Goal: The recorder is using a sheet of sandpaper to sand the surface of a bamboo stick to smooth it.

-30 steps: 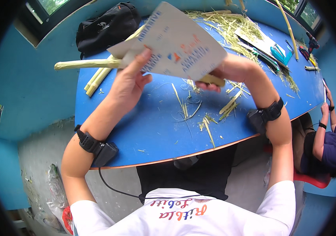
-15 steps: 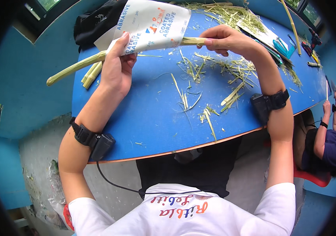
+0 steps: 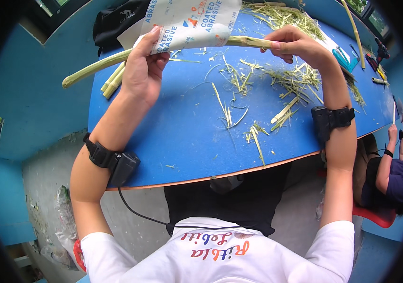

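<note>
Currently, the stick (image 3: 95,69) spans the frame's upper left to upper middle, the left hand (image 3: 144,73) clasping the sheet (image 3: 187,23) against it, the right hand (image 3: 293,45) pinching its right end. A weak pinch might let the stick twist; rough knots might tear the sheet. The sheet hides the stick's middle; the frame crops the sheet's top.

Left hand (image 3: 142,74) holds white printed sheet (image 3: 194,23) over pale green stick (image 3: 96,68); right hand (image 3: 296,45) pinches stick's end.

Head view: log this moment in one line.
left hand: holding white sheet against stalk | right hand: pinching stalk's end | shavings: on blue table
</note>
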Demonstrator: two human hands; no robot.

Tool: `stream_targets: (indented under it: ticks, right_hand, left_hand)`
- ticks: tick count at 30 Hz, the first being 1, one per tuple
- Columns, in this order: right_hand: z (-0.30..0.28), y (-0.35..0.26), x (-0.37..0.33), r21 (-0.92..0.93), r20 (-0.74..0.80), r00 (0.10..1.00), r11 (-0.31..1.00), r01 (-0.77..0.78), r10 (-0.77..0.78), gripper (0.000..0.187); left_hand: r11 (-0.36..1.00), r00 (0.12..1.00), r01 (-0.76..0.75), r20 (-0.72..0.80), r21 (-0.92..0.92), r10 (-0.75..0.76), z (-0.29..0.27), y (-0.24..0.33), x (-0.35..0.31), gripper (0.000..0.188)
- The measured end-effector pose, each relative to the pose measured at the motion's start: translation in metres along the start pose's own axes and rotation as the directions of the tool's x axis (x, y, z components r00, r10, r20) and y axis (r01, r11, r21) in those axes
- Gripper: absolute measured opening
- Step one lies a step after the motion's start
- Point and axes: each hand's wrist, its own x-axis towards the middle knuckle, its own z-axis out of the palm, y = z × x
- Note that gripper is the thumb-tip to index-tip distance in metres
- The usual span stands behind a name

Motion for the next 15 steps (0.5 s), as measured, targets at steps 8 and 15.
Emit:
stream_targets:
  ticks: [8,15]
  right_hand:
    - [-0.017,0.008,-0.007,0.077,0.114,0.985,0.987,-0.138,0.129,0.035]
    - [-0.001,0.011,-0.008,0.024,-0.034,0.981,0.982,-0.189,0.189,0.032]
  left_hand:
    - [0.997,0.997,0.007,0.074,0.078,-0.013,-0.014,0.0,0.002,0.028]
    - [0.994,0.992,0.047,0.116,0.101,-0.058,-0.003,-0.01,-0.01,0.038]
